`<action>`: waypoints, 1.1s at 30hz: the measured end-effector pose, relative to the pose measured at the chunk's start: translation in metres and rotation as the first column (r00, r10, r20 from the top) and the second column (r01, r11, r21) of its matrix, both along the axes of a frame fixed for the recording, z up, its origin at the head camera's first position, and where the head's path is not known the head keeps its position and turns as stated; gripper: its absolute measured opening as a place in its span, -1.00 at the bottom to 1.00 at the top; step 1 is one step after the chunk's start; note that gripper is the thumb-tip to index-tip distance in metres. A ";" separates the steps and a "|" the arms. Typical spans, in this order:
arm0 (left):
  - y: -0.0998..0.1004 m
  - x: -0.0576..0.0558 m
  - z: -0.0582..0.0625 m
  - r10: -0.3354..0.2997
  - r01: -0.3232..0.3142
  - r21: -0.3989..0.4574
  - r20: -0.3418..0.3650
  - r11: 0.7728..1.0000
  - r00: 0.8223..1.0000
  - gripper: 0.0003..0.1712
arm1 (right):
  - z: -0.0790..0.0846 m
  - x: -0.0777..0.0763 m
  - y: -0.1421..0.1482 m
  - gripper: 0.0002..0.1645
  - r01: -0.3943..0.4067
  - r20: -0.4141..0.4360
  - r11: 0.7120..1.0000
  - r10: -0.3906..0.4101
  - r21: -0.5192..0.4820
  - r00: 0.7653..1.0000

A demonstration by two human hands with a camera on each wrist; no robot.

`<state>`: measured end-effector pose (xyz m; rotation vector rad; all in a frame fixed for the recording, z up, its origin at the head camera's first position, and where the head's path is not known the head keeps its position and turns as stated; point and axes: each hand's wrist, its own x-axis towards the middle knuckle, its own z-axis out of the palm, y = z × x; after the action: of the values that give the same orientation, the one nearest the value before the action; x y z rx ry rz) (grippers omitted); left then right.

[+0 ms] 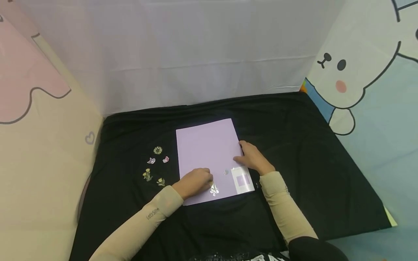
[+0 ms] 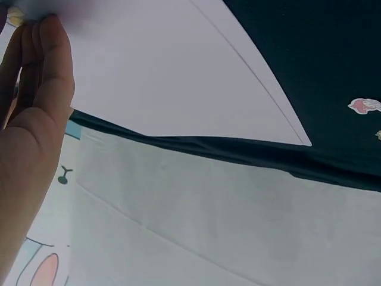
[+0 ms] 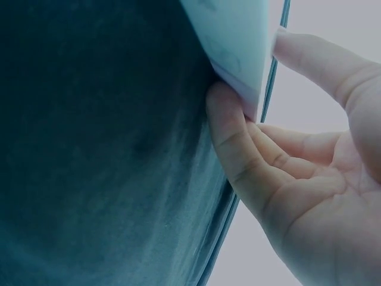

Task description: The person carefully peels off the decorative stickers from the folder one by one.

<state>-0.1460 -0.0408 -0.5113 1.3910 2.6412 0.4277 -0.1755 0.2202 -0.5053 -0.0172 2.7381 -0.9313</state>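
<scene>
A light purple folder (image 1: 207, 145) lies on the black cloth in front of the person. The left hand (image 1: 197, 182) is over its lower part, fingertips pinching a small flower sticker (image 1: 214, 190) against the cover. In the left wrist view, a bit of yellow (image 2: 15, 18) shows at the fingertips, and the hand hides part of the sticker. At the folder's right edge, the right hand (image 1: 254, 156) grips it, thumb on top and fingers around the edge. A small round pale sticker (image 1: 226, 172) sits on the cover between the hands.
Left of the folder lie a wreath sticker (image 1: 158, 150), a purple butterfly sticker (image 1: 151, 160), a pink one (image 1: 166, 159) and two yellow tulip stickers (image 1: 147, 175). A clear pocket (image 1: 243, 180) marks the folder's lower right corner. Printed cloth walls surround the black cloth (image 1: 313, 174).
</scene>
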 end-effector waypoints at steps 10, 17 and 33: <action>0.003 -0.008 -0.003 0.026 -0.030 0.030 0.133 0.999 0.991 -0.94 | 0.002 0.001 -0.002 -0.11 0.009 -0.009 1.000 -0.009 -0.001 1.000; 0.010 -0.016 -0.004 0.097 -0.094 -0.022 0.232 0.995 0.968 -0.80 | 0.001 0.001 -0.002 -0.13 0.004 -0.025 1.000 -0.004 0.004 1.000; 0.020 0.001 -0.019 0.067 -0.084 -0.107 -0.154 0.991 0.986 -0.80 | 0.002 0.002 0.000 -0.14 0.001 -0.023 1.000 -0.001 -0.007 1.000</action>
<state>-0.1446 -0.0208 -0.5299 1.3414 2.7956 0.1831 -0.1733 0.2204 -0.5036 -0.0284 2.7563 -0.9472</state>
